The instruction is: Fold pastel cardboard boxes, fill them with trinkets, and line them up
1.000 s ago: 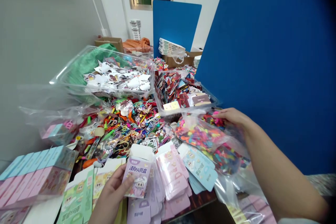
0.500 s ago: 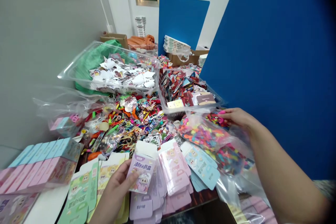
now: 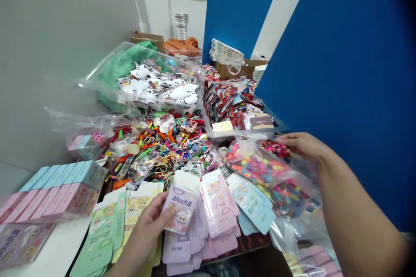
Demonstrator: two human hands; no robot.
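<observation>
Little's changed: your L hand still pinches the purple box, flap up, over the desk. Your R hand stays by the bag of bright pcs, fingers part-curled; can't tell if it's got any.

The view has swung slightly left and down, and the bright pink piece earlier at the fingers of the right hand no longer shows there.
</observation>
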